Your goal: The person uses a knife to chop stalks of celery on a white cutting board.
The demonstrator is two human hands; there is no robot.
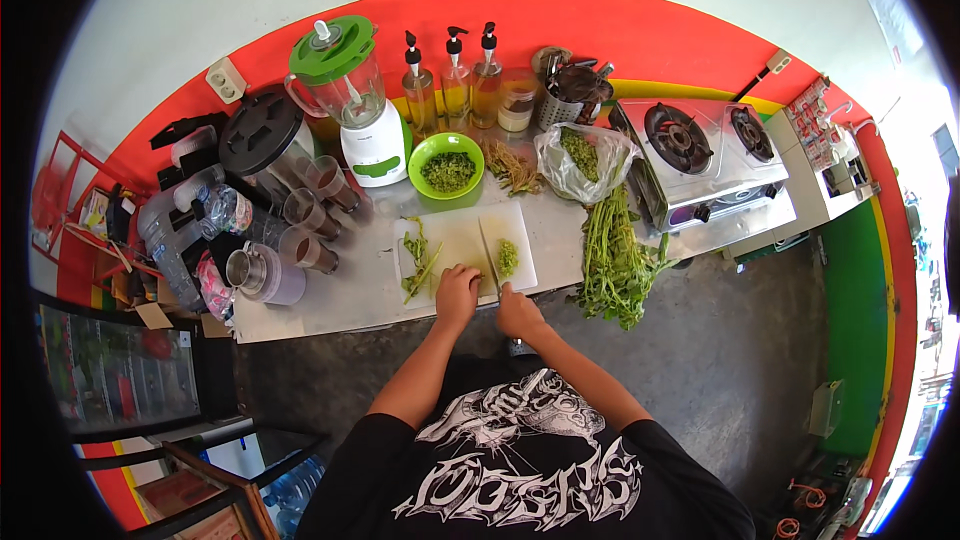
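Note:
A white cutting board lies near the counter's front edge. My right hand is wrapped round the handle of a kitchen knife, its blade pointing away from me across the board. My left hand rests on the board just left of the blade, fingers curled and closed; whatever they hold is hidden beneath them. Chopped greens form a small pile right of the blade. Loose green stalks lie on the board's left part. A large bunch of leafy greens hangs partly over the counter edge at right.
Behind the board stand a green bowl of chopped greens, trimmed stems and a plastic bag with more greens. A blender and several tumblers are to the left. A gas stove occupies the right.

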